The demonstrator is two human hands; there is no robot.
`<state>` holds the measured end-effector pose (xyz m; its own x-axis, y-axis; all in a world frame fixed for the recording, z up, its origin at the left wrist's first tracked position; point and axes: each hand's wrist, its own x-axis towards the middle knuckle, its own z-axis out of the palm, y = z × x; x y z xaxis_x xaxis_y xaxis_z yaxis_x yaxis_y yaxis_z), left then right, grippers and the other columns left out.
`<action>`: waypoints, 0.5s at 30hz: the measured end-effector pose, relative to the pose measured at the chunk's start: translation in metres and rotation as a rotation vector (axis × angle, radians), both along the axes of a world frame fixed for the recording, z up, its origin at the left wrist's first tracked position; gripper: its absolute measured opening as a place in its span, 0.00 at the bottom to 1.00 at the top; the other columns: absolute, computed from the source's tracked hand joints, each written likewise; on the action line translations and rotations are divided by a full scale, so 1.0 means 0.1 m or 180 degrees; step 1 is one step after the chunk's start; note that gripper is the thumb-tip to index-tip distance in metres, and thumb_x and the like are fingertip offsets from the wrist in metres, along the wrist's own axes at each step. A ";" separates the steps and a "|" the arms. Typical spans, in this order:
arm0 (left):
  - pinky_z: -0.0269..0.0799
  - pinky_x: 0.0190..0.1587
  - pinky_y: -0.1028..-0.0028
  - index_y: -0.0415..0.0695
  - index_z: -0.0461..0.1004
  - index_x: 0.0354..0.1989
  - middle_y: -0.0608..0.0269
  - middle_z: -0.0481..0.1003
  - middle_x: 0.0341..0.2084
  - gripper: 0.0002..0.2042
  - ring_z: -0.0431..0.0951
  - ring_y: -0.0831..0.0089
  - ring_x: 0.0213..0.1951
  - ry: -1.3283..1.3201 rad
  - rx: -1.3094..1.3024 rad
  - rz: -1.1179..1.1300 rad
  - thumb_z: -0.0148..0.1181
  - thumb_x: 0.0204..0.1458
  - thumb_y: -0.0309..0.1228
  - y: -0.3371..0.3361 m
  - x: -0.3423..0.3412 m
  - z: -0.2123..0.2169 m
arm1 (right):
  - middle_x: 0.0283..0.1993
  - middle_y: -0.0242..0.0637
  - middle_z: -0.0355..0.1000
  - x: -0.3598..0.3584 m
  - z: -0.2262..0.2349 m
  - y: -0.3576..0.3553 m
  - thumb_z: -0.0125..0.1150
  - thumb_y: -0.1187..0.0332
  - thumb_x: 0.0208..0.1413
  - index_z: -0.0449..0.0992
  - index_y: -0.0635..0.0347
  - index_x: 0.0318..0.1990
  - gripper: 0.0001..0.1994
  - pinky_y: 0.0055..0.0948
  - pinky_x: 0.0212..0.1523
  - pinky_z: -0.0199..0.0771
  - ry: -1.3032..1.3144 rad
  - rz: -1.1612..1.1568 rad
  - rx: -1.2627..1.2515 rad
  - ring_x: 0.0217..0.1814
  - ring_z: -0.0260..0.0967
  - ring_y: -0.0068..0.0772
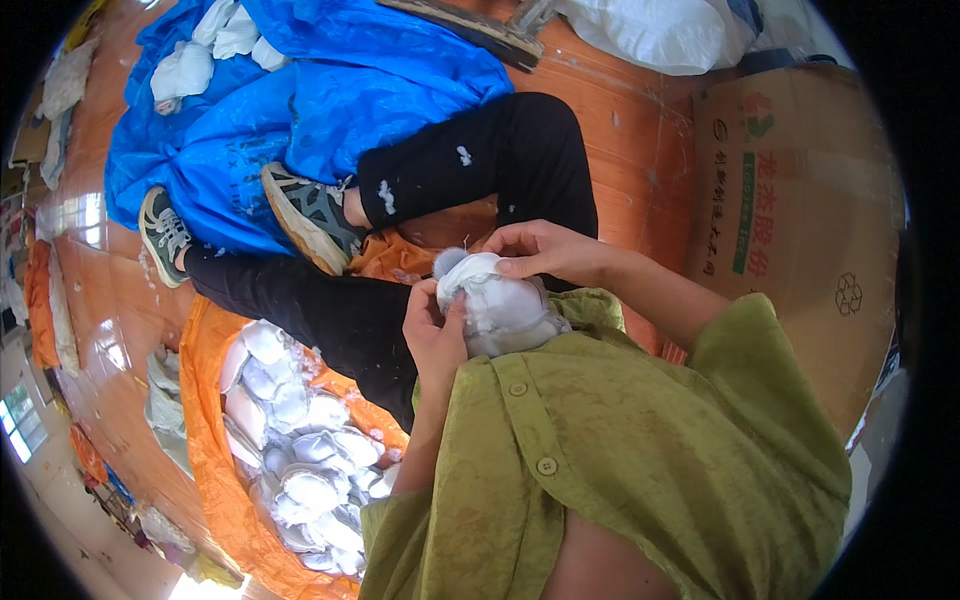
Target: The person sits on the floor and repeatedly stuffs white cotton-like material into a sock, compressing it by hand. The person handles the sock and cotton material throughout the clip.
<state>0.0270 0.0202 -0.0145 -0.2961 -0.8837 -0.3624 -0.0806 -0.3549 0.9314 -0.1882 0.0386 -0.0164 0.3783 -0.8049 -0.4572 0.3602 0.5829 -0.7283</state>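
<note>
In my lap I hold a white, rounded, soft fabric piece (497, 303) with a small grey fluffy ball or ear (449, 262) at its far edge. My left hand (436, 328) grips its left side, thumb on top and fingers curled round the edge. At the upper right edge, my right hand (535, 250) pinches the cloth between thumb and fingers. A thin thread or wire end stands up beside the grey part. What lies under the piece is hidden.
An orange sack (205, 400) to my left holds many white and pale fabric pieces (312, 487). Ahead, white stuffed pieces (183, 72) lie on a blue sheet (330, 95) by my shoes. A tall cardboard box (800, 230) stands at right, with a white plastic bag (660, 32) beyond.
</note>
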 end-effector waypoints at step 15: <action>0.67 0.47 0.74 0.39 0.69 0.40 0.60 0.70 0.35 0.15 0.72 0.67 0.40 -0.0954 -0.1322 -0.0540 0.57 0.40 0.16 0.07 -0.14 0.18 | 0.18 0.47 0.64 0.42 -0.07 0.02 0.60 0.73 0.33 0.66 0.64 0.19 0.08 0.39 0.25 0.62 0.2832 -0.0643 -0.1110 0.23 0.64 0.49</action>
